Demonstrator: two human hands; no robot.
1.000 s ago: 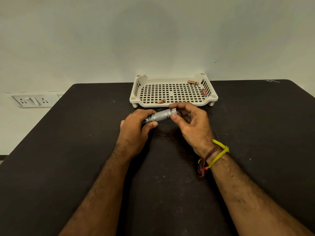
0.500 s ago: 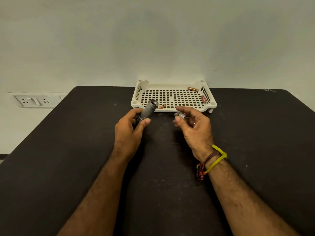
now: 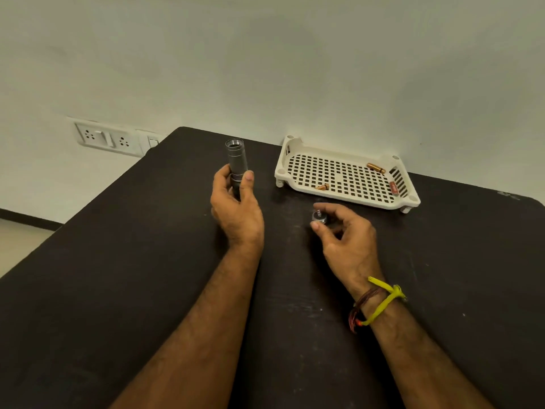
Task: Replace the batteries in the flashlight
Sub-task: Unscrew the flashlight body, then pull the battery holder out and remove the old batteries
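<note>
A: Status on the flashlight?

B: Cap is off. Left hand [image 3: 236, 208] holds the flashlight body [image 3: 236, 160] upright, centre-left of frame, above the worktop [image 3: 147, 261]. Grip is thumb and fingers wrapped round the lower barrel. Threaded open end faces up.

A: And the cap?

B: End cap [image 3: 319, 217] is in the right hand [image 3: 345, 240], mid-frame, low over the worktop just in front of the tray. Grip is a narrow pinch, thumb and fingertips on the cap.

A: Batteries?

B: Three small cells lie in the white perforated tray [image 3: 295, 160] at upper right: copper cell [image 3: 376, 167] near the far edge, another copper cell [image 3: 322, 187] near the front edge, reddish cell [image 3: 393, 188] by the right wall. Can't tell which are fresh and which are spent.

A: Anything in the barrel?

B: The bore looks dark. Can't tell if it is loaded or empty.

A: So progress?

B: Opening step done. My read: early to middle. Left to do: confirm the barrel is empty, load cells the right way round, screw the cap back. Cap likely needs setting down first to free the right hand.
</note>
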